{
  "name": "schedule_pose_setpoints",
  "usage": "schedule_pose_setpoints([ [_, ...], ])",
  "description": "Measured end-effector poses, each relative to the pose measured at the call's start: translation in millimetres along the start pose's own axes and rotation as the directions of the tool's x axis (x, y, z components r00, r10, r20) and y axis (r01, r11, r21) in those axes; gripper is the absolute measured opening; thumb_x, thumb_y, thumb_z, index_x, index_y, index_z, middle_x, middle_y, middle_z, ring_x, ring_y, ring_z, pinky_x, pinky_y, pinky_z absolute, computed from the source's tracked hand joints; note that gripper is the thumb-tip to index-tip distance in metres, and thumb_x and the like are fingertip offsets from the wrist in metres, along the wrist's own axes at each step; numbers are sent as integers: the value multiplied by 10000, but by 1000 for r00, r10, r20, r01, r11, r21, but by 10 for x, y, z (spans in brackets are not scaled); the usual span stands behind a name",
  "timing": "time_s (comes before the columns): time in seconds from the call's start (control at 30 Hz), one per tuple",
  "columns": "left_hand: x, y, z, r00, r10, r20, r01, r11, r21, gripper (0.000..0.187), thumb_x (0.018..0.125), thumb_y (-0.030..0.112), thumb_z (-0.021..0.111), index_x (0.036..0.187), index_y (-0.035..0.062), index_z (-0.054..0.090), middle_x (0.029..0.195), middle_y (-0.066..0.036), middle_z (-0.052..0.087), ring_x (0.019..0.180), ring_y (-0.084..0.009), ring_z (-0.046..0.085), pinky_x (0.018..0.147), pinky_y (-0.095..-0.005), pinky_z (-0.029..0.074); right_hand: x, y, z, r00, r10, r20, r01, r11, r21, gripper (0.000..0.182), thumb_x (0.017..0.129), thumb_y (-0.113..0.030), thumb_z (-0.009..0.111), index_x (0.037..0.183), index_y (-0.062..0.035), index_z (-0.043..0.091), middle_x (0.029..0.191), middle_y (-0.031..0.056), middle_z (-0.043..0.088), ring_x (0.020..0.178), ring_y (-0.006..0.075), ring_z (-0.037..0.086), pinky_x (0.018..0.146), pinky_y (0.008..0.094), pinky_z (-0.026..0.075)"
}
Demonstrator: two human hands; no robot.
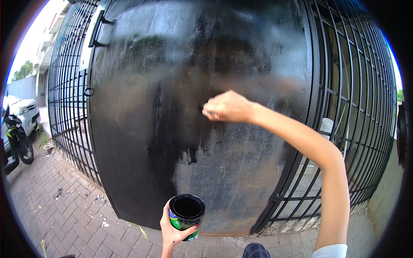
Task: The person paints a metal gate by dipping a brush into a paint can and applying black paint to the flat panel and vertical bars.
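Note:
My left hand (173,232) is wrapped around an open paint can (182,222) with a green and blue label, low in front of the door. Its rim and inside are coated in black. My right hand (228,107) is closed in a fist close to the metal door (129,180), around mid-height. A dark bit shows at its fingers, but what they hold is hidden against the black surface. Glossy black paint covers the left and upper door. The lower right part (232,185) is duller grey with brownish patches, and the black ends there in a ragged edge.
Black barred grilles (71,86) flank the door, with another grille (357,94) on the right. A handle (98,30) sits at the door's upper left. Brick paving (77,215) lies below. A motorcycle (18,139) and a white car (26,109) stand at far left.

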State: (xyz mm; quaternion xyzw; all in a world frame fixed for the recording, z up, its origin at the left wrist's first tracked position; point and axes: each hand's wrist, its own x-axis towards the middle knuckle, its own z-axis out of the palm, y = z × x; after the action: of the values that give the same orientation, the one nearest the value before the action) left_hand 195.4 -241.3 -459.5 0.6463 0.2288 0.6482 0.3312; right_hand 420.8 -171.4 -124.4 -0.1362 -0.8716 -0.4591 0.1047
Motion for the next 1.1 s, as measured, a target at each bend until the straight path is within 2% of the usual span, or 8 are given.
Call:
schedule_pose_setpoints([
  [0.17,-12,-5,-21,1000,-4,6,4,1000,-7,959,521,275,897,1307,6,419,1130,-131,626,1066,-233,606,960,-369,463,433,410,-233,995,-35,-95,11,971,-241,184,802,-243,645,783,-89,545,711,41,608,663,221,646,521,357,516],
  [0.3,-28,-27,-56,1000,-1,16,1,1000,-7,962,520,280,896,1308,5,418,1137,-134,621,1071,-237,604,964,-371,460,96,-313,524,977,-191,92,199,976,-84,312,796,-357,635,753,-76,508,658,44,552,629,208,638,504,341,510],
  [0.47,-43,61,-157,1000,-8,-30,7,999,-35,951,499,270,875,1285,-16,423,1127,-131,609,1060,-237,597,960,-365,450,-28,-968,835,998,-42,42,23,931,363,171,834,-180,626,739,-70,535,590,70,507,575,248,606,494,354,498],
  [0.67,-66,66,-281,997,-14,-78,11,999,-47,959,500,235,867,1300,-10,400,1138,-132,594,1062,-237,592,953,-363,453,531,-66,256,946,94,-309,-159,968,-194,165,812,-210,641,747,-95,542,665,52,583,596,218,622,493,342,500],
  [0.8,-60,61,-326,995,-17,-100,12,999,-48,951,503,234,863,1298,-11,402,1143,-136,589,1062,-241,591,949,-363,453,492,-293,676,985,-12,-171,-19,983,-182,250,785,-298,676,749,-104,523,652,17,544,590,167,610,485,297,497],
  [0.9,-62,67,-369,995,-3,-103,-1,999,-39,993,507,255,881,1320,-20,381,1165,-149,585,1076,-243,589,956,-363,457,131,-1096,1299,987,-140,83,144,989,-42,364,711,-399,675,783,-80,516,690,26,547,619,162,622,499,299,510],
  [1.0,-81,67,-413,994,15,-112,-19,999,-40,1018,508,263,888,1334,-24,367,1182,-156,577,1090,-244,582,963,-365,455,-12,-1490,1408,996,-74,46,51,919,392,212,748,-223,689,795,-86,534,670,31,538,594,182,606,491,312,498],
  [1.1,-76,54,-430,993,19,-118,-23,999,-29,1018,508,259,887,1335,-24,365,1187,-157,572,1095,-246,577,964,-367,452,142,-1121,1126,977,172,-127,-131,951,280,140,778,-137,676,776,-86,546,618,16,514,557,176,585,478,303,479],
])
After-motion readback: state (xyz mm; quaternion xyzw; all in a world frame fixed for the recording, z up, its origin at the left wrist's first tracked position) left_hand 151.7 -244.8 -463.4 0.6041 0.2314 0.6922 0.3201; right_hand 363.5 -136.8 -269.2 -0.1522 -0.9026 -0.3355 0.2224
